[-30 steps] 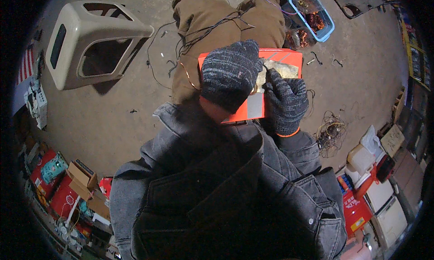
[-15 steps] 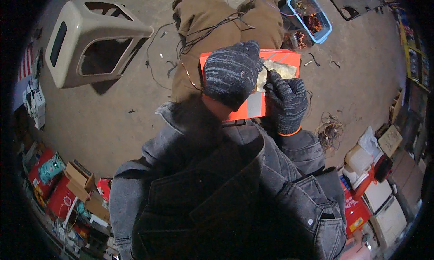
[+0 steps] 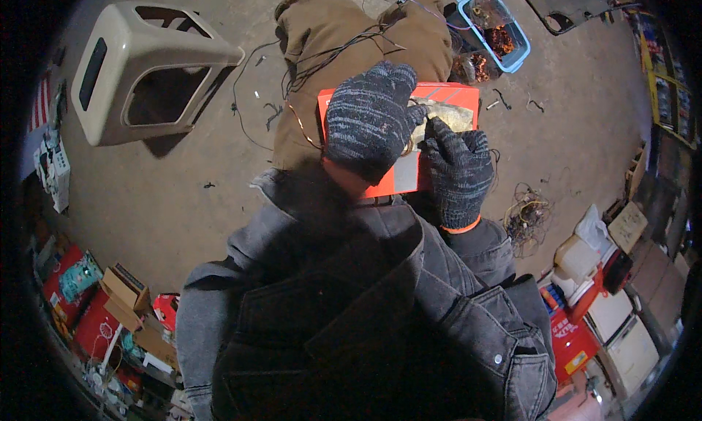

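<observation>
On my lap an orange board (image 3: 403, 178) with grey stripes bears a crumpled, gold-toned piece (image 3: 455, 114). My left hand (image 3: 370, 119), in a speckled dark knit glove, is closed over the board's left half, its fingertips pinched at a thin dark piece that looks like wire. My right hand (image 3: 458, 174), in a like glove with an orange cuff, has its fingers bent at the same thin piece, just right of the left fingertips. A coil of copper-coloured wire (image 3: 406, 149) shows partly under my left hand. Loose dark cables (image 3: 344, 48) lie across my brown trousers.
A beige plastic shell (image 3: 102, 84) lies at left. Beyond my knee are a blue-rimmed box (image 3: 525, 51) and a clear tub (image 3: 479, 68) with copper scraps. A wire tangle (image 3: 525, 220) lies at right; a dark panel (image 3: 556, 0) at back; cardboard boxes (image 3: 124, 289) and clutter along both lower sides.
Both hands and the board have shifted slightly left in the picture, along with the scene. My left fingers have lifted a little, and my right fingertips have moved slightly down.
</observation>
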A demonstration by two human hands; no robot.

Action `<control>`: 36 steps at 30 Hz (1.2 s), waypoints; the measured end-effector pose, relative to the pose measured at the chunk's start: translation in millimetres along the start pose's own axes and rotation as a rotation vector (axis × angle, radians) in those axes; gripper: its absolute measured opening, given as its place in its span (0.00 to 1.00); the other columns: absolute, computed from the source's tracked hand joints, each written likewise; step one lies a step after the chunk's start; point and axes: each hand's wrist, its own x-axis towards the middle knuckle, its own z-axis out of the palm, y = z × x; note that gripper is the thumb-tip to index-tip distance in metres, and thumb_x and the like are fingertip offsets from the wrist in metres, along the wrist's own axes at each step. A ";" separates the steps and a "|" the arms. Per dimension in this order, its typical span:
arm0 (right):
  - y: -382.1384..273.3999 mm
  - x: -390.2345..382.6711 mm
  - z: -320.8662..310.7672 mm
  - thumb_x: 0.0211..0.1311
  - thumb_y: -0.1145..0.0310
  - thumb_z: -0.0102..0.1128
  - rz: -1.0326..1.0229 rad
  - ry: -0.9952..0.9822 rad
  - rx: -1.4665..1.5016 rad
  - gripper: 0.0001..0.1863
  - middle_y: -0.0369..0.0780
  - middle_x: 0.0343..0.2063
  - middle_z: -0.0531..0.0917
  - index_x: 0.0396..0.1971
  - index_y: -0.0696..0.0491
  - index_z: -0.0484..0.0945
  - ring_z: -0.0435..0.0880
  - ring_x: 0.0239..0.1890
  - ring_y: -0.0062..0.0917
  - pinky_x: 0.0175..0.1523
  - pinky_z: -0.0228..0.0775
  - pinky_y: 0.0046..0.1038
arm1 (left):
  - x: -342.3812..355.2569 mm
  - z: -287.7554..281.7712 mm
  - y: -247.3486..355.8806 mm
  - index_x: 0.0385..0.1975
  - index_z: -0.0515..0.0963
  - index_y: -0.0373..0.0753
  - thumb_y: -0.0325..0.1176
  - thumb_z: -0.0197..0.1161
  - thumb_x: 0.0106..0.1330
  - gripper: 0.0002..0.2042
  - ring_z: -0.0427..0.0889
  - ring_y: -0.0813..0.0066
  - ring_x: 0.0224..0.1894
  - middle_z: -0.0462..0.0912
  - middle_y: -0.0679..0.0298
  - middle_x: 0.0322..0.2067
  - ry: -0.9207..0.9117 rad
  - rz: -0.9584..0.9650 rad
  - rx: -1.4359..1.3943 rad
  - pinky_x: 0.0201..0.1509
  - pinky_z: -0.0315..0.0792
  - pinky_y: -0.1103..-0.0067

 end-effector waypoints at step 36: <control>1.2 -14.8 16.0 0.50 0.70 0.68 0.032 0.086 0.005 0.17 0.43 0.31 0.81 0.43 0.48 0.84 0.80 0.34 0.37 0.38 0.72 0.36 | 0.9 4.5 5.3 0.34 0.77 0.41 0.37 0.64 0.53 0.11 0.81 0.60 0.39 0.81 0.58 0.32 -0.217 0.010 0.298 0.45 0.70 0.66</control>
